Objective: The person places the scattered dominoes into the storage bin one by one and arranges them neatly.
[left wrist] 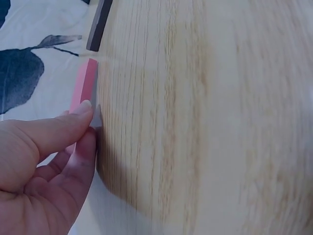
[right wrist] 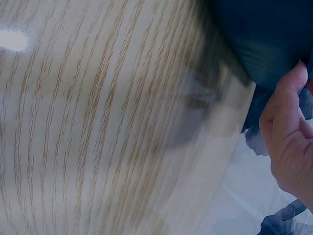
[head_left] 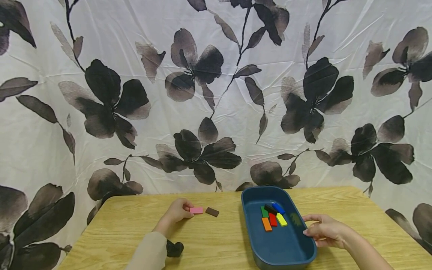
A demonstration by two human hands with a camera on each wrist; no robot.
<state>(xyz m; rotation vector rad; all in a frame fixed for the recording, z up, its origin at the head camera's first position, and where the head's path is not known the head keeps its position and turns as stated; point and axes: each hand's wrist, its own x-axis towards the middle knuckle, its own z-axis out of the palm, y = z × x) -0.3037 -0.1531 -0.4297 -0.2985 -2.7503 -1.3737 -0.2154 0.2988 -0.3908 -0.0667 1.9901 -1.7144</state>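
Observation:
My left hand (head_left: 180, 210) pinches the near end of a pink block (head_left: 196, 210) between thumb and fingers, low over the wooden table. In the left wrist view the thumb lies along the side of the pink block (left wrist: 84, 85). Just beyond its far end lies a dark brown block (head_left: 212, 212). On the other side, my right hand (head_left: 325, 230) grips the right rim of a deep blue plastic tub (head_left: 283, 249), its thumb at the rim. The right wrist view shows the fingers (right wrist: 288, 105) against the outer wall of the tub (right wrist: 264, 44).
Inside the tub lie several blocks: green (head_left: 264, 212), black (head_left: 270, 209), blue (head_left: 278, 208), red (head_left: 272, 219), yellow (head_left: 281, 219) and orange (head_left: 266, 224). A floral cloth (head_left: 222, 101) hangs behind the table (head_left: 209, 243). A black wrist strap part (head_left: 174, 249) shows by the left sleeve.

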